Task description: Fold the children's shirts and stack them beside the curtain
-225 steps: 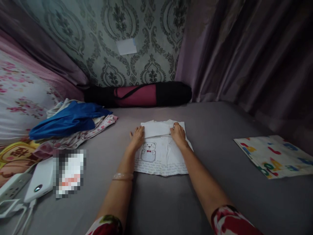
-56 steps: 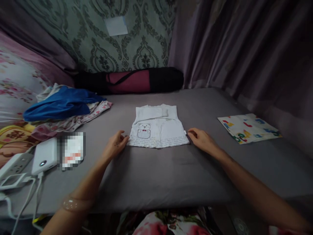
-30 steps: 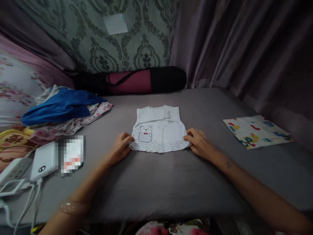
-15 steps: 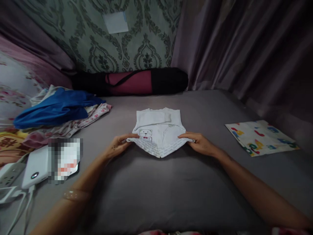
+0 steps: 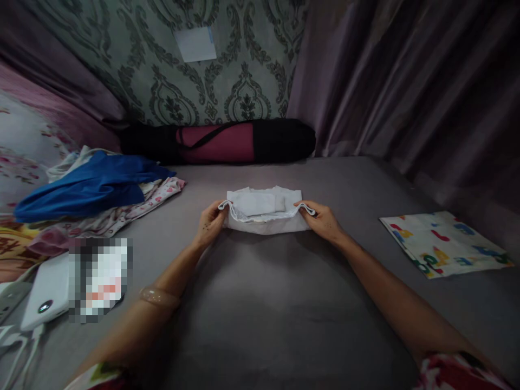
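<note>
A small white shirt (image 5: 264, 223) lies on the grey bed sheet (image 5: 260, 303), its lower half lifted and doubled over toward the collar. One folded sleeve still shows across the upper part. My left hand (image 5: 212, 222) pinches the left corner of the hem, and my right hand (image 5: 323, 219) pinches the right corner. Between them the hem sags in the middle. The bear print and the lettering are hidden by the fold.
Blue and pink-patterned clothes (image 5: 93, 184) lie heaped at the left. Nearer are a white power bank (image 5: 46, 292) with cables and a pixelated item (image 5: 101, 281). At the right lies a folded, colourful patterned cloth (image 5: 442, 244). A black and maroon long bag (image 5: 219, 143) rests along the wall.
Earlier my hands flattened the shirt's upper part, then moved to the bottom hem and gripped its corners. They have since lifted the hem away from me, covering the bear print.
</note>
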`<state>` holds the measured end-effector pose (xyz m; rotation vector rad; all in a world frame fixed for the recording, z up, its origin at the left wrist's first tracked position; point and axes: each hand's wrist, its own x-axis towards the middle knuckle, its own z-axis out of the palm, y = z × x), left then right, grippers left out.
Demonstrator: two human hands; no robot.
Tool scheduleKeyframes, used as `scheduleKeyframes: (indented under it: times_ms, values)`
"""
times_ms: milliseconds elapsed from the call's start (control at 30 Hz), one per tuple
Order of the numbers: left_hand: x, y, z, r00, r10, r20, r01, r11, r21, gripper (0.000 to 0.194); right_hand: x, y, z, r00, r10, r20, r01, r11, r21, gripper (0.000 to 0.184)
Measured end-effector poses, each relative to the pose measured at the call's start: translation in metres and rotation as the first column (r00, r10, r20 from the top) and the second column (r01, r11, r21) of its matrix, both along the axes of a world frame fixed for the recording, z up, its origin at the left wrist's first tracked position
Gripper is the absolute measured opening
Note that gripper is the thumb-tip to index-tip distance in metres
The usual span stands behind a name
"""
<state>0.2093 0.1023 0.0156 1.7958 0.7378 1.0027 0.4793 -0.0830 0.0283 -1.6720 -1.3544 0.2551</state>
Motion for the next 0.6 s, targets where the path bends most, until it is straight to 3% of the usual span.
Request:
scheduleKeyframes:
  times_ms: [133, 267, 367, 467, 600]
  values:
    - [0.015, 0.021, -0.007, 1.0, 0.018, 0.019, -0.018, 0.999, 0.029, 0.037, 0.014, 0.021, 0.0, 1.0, 0.003, 0.005, -0.003, 1.0, 0.027, 0.031]
    - [0.032, 0.046, -0.016, 0.981, 0.117, -0.155, -0.113, 0.993, 0.034, 0.032, 0.033, 0.045, 0.0, 1.0, 0.006, 0.02, -0.004, 0.995, -0.097, 0.028]
    - [0.043, 0.055, -0.022, 0.872, 0.276, -0.405, -0.267, 0.96, 0.081, 0.028, 0.042, 0.061, -0.008, 0.982, -0.158, 0.106, 0.183, 0.936, -0.3, 0.024]
    - [0.049, 0.054, -0.024, 0.725, 0.395, -0.565, -0.348, 0.917, 0.195, 0.031, 0.042, 0.069, -0.019, 0.9, -0.35, 0.261, 0.428, 0.825, -0.369, 0.027]
    - [0.051, 0.05, -0.024, 0.638, 0.416, -0.648, -0.313, 0.909, 0.275, 0.034, 0.036, 0.069, -0.028, 0.862, -0.378, 0.339, 0.492, 0.785, -0.376, 0.032]
